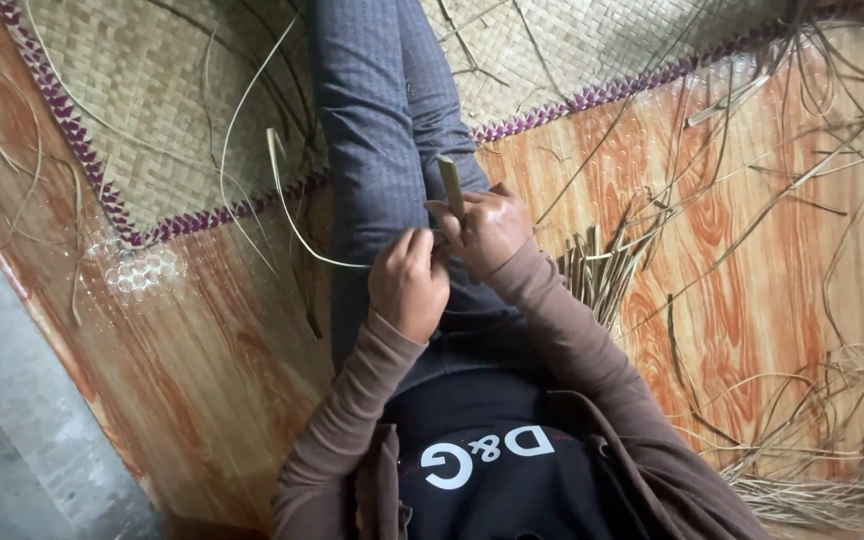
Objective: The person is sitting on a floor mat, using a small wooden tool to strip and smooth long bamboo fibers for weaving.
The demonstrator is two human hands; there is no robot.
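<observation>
Head view: the right hand (490, 232) grips a short flat stick (450, 184), upright over the lap, and the left hand (410, 282) is closed around a thin pale strip (287, 205) that curves away over the leg (372, 150) toward the woven mat (152, 110). Splitting cleanly seems to call for a taut strip and a steady stick. Cut reeds (597, 270) lie just beside the right forearm on the floor (752, 300).
</observation>
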